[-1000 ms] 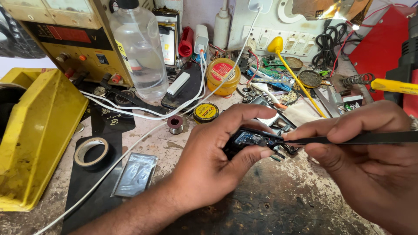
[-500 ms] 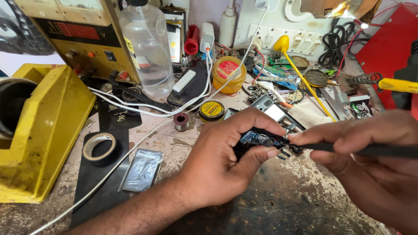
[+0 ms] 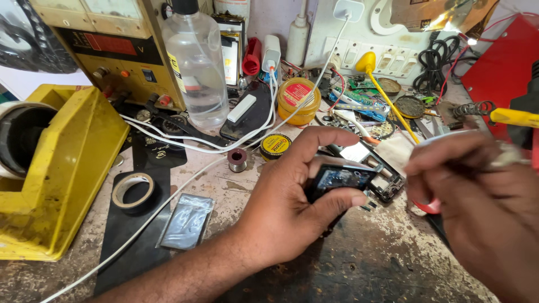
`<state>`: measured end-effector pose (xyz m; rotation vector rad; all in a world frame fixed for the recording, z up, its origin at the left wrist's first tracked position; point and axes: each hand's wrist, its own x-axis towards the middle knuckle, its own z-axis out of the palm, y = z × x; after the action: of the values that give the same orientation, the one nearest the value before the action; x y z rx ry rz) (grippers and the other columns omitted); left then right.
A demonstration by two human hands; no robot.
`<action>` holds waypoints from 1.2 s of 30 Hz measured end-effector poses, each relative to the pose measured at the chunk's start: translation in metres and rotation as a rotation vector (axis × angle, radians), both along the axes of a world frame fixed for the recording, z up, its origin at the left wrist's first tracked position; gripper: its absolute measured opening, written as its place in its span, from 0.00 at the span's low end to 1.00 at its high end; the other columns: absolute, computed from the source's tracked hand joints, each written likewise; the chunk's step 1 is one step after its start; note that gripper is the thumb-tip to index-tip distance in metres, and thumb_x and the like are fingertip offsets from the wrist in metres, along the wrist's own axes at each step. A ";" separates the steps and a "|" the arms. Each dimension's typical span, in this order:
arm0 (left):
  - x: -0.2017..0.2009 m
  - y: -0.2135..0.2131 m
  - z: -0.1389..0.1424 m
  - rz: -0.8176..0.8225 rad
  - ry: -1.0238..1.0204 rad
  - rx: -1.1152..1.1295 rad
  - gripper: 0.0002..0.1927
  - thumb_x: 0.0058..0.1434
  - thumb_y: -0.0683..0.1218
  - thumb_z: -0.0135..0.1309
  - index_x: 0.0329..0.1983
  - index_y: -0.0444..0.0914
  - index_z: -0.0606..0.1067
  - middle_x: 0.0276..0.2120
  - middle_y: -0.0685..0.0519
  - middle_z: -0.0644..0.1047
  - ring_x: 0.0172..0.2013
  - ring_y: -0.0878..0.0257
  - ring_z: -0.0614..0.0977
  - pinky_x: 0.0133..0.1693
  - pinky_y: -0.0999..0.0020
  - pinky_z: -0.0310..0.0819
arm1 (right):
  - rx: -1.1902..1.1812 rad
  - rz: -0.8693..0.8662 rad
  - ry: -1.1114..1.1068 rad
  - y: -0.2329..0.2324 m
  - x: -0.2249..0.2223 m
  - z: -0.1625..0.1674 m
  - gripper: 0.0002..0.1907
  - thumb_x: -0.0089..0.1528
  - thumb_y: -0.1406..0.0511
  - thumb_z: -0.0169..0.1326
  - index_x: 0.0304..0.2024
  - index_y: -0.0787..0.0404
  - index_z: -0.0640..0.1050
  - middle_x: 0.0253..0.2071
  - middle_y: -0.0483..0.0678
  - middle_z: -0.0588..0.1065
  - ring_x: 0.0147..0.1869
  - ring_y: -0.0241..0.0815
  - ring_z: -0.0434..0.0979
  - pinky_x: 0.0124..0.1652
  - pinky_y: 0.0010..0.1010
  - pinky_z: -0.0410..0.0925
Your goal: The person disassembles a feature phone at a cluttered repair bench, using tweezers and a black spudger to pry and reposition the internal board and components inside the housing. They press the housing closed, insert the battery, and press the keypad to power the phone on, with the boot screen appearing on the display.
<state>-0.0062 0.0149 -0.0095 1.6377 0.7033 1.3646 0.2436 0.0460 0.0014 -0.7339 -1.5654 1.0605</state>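
My left hand (image 3: 292,207) pinches a small dark circuit board (image 3: 341,178) between thumb and forefinger, lifted just above the workbench. An opened black phone frame (image 3: 386,185) lies right behind the board. Motion blurs my right hand (image 3: 483,213), which hovers to the right of the board and a little apart from it. Its fingers are closed around a thin dark tool (image 3: 463,166), whose tip I cannot make out.
A yellow stand (image 3: 62,174) fills the left side, with a tape roll (image 3: 133,189) and a silver pouch (image 3: 187,221) beside it. Behind stand a clear bottle (image 3: 196,67), a yellow power supply (image 3: 112,45), white cables (image 3: 185,140), a yellow jar (image 3: 299,98), a small tin (image 3: 275,146) and a yellow-handled screwdriver (image 3: 387,95).
The tool tip was resting on the board; my right hand has now drawn back to the right, off it. My left hand keeps hold of the board and has tilted it slightly.
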 end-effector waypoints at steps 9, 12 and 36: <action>-0.002 -0.003 0.001 0.019 0.105 0.007 0.42 0.63 0.41 0.63 0.76 0.40 0.54 0.36 0.50 0.85 0.39 0.70 0.84 0.44 0.74 0.78 | 0.080 -0.170 -0.443 -0.006 -0.013 -0.009 0.12 0.60 0.70 0.62 0.47 0.66 0.84 0.43 0.45 0.79 0.41 0.26 0.75 0.36 0.19 0.69; -0.003 -0.002 0.000 -0.084 -0.002 0.073 0.27 0.69 0.40 0.60 0.70 0.37 0.67 0.47 0.47 0.84 0.49 0.69 0.85 0.53 0.71 0.81 | -0.023 -0.237 -0.304 -0.007 -0.016 -0.006 0.14 0.64 0.71 0.62 0.52 0.66 0.84 0.34 0.47 0.80 0.35 0.29 0.73 0.30 0.19 0.64; -0.012 -0.001 -0.005 -0.137 -0.010 0.190 0.17 0.72 0.37 0.58 0.64 0.34 0.76 0.54 0.47 0.82 0.54 0.66 0.84 0.62 0.69 0.79 | 0.362 -0.294 -0.424 -0.017 -0.025 0.004 0.13 0.55 0.70 0.67 0.42 0.63 0.81 0.43 0.47 0.80 0.40 0.30 0.79 0.35 0.22 0.72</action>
<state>-0.0180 0.0136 -0.0143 1.7913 0.4574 1.3734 0.2186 0.0286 0.0051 -0.9378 -1.8691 0.4015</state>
